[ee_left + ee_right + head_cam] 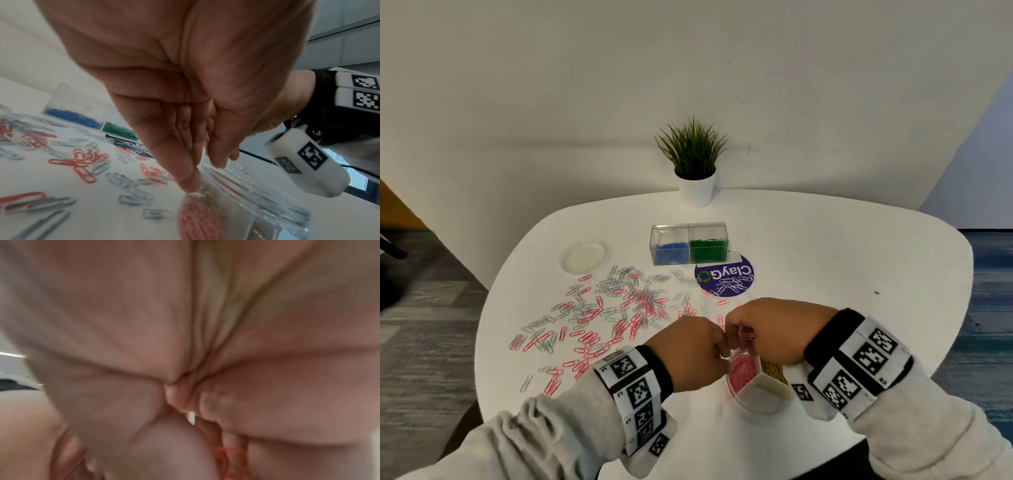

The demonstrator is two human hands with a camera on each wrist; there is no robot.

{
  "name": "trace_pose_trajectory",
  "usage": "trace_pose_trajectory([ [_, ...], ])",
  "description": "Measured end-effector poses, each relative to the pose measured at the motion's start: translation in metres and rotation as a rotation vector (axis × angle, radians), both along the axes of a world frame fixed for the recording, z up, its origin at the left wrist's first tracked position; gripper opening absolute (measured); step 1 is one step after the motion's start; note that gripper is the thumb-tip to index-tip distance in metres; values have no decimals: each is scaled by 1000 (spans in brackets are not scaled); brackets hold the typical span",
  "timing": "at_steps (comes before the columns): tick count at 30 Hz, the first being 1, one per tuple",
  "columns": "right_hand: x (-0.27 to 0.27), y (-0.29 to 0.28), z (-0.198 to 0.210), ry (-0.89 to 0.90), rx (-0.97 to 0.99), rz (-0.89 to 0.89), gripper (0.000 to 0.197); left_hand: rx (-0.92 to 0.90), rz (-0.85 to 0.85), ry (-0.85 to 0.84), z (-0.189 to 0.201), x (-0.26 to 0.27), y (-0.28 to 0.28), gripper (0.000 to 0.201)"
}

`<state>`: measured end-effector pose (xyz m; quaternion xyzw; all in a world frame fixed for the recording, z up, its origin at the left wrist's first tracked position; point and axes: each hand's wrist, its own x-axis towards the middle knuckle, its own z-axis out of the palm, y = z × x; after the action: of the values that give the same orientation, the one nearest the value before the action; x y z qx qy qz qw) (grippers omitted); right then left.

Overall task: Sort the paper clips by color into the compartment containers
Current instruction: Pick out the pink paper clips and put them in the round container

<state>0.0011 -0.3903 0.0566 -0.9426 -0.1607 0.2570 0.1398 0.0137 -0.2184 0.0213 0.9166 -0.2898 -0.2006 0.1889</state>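
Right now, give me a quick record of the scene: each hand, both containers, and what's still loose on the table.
right hand: holds pink clips above the round container
left hand: at the round container's rim, fingers straight
round container: pink and yellow compartments
clear box: blue left, green right
loose on table: pink and grey clips

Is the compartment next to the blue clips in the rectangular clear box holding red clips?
No: in the head view the rectangular clear box holds blue clips on one side and green clips right beside them.
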Motion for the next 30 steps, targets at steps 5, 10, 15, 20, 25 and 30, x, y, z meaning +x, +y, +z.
trace_pose_trajectory([
  [5, 1, -1, 1, -39, 9, -11, 35, -4, -7, 9, 2, 1, 1, 19],
  [10, 3, 0, 1, -63, 37, 12, 33, -15, 17, 30, 1, 2, 2, 16],
  [15, 2, -3, 10, -11, 68, -29, 34, -19, 29, 41, -3, 5, 3, 18],
  [20, 26, -43, -1, -64, 145, -231, 32, -58, 47, 96, -3, 9, 7, 18],
  [25, 39, -67, -52, -192, 66, -405, 28, -30, 101, -28, -12, 41, 4, 9],
  [30, 44, -53, -73, -159, 103, -357, 15, 152, 76, -139, -20, 66, -10, 18],
])
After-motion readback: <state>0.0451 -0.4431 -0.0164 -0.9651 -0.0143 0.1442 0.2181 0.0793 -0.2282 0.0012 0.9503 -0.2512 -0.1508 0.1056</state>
